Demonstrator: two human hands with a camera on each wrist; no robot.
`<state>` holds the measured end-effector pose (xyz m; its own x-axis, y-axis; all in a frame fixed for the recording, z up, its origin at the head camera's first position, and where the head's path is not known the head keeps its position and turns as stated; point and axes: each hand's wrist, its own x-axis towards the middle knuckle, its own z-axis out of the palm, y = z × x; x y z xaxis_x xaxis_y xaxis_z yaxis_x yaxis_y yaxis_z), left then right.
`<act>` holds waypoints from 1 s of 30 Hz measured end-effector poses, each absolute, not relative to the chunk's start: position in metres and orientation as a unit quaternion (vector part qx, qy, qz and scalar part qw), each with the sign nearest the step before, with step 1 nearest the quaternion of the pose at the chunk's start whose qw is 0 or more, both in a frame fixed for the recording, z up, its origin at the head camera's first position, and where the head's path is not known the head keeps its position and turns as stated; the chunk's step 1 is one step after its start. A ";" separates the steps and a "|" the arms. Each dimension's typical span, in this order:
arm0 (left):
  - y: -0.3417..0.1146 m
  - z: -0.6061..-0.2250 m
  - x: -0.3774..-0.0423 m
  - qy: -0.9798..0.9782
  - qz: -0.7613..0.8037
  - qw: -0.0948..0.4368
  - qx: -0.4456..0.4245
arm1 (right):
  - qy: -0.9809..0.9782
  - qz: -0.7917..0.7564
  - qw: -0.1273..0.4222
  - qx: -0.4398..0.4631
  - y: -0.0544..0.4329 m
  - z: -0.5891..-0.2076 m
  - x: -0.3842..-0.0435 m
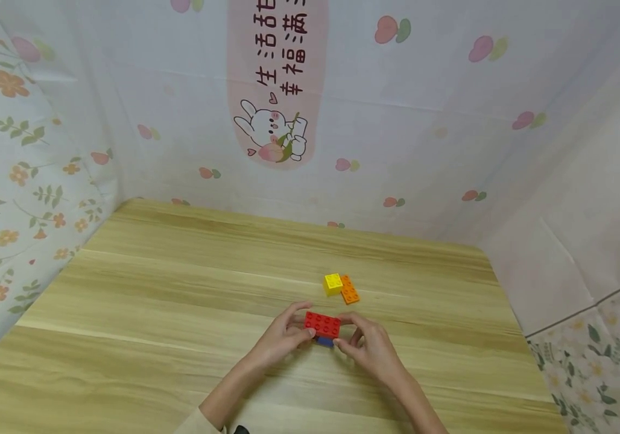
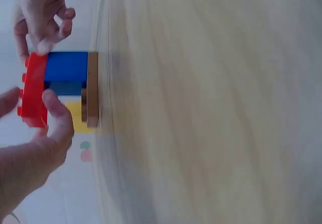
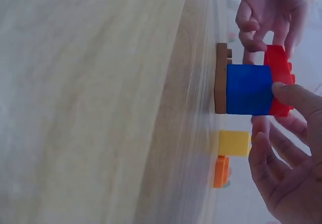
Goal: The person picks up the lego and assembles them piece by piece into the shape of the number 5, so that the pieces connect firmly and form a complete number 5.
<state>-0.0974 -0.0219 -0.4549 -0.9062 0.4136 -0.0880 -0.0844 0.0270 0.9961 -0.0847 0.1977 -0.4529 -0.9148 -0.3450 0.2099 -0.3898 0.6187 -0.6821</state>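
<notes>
A red brick (image 1: 322, 324), two studs wide and studded on top, lies over a blue brick (image 3: 249, 89). Under the blue one is a flat brown plate (image 3: 221, 78) on the table, with bare studs toward the left hand. My left hand (image 1: 283, 334) pinches the left end of the red brick between thumb and fingers. At the opposite end my right hand (image 1: 370, 346) grips it, the thumb at the seam between red and blue in the right wrist view. The red brick sticks out past the blue on the left and looks slightly tilted there.
Just beyond the hands on the wooden table (image 1: 180, 289) stands a small yellow brick (image 1: 333, 284). A flat orange plate (image 1: 350, 290) lies close to its right side. A patterned cloth wall (image 1: 424, 150) rises behind the table's far edge.
</notes>
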 end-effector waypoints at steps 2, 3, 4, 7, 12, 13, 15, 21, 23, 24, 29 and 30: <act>-0.024 -0.455 -0.098 0.686 0.693 0.191 0.114 | -0.908 0.368 0.018 0.199 0.199 -0.452 -0.084; -0.025 -0.454 -0.098 0.681 0.697 0.197 0.111 | -0.913 0.356 0.016 0.196 0.200 -0.451 -0.084; -0.026 -0.454 -0.098 0.678 0.699 0.201 0.109 | -0.919 0.345 0.016 0.192 0.202 -0.450 -0.083; -0.028 -0.453 -0.097 0.674 0.702 0.206 0.105 | -0.930 0.325 0.024 0.171 0.207 -0.446 -0.087; -0.030 -0.453 -0.097 0.655 0.719 0.212 0.096 | -0.940 0.307 0.049 0.143 0.210 -0.441 -0.106; -0.030 -0.453 -0.097 0.650 0.723 0.214 0.095 | -0.942 0.303 0.052 0.137 0.209 -0.441 -0.111; -0.031 -0.453 -0.097 0.646 0.726 0.216 0.094 | -0.945 0.296 0.057 0.124 0.206 -0.441 -0.119; -0.031 -0.452 -0.096 0.642 0.729 0.217 0.095 | -0.957 0.272 0.059 0.086 0.190 -0.442 -0.142; -0.031 -0.452 -0.096 0.641 0.730 0.217 0.097 | -0.958 0.265 0.065 0.083 0.186 -0.444 -0.148; -0.031 -0.451 -0.096 0.640 0.731 0.217 0.097 | -0.960 0.260 0.068 0.081 0.184 -0.445 -0.151; -0.032 -0.451 -0.096 0.637 0.734 0.217 0.096 | -0.963 0.252 0.074 0.065 0.180 -0.449 -0.159; -0.031 -0.451 -0.096 0.638 0.733 0.216 0.096 | -0.964 0.250 0.074 0.062 0.179 -0.450 -0.160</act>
<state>-0.0956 -0.0314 -0.4509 -0.8882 0.4390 -0.1356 -0.1952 -0.0935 0.9763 -0.1604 0.1792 -0.4498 -0.9815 -0.0830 0.1728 -0.1564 0.8677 -0.4719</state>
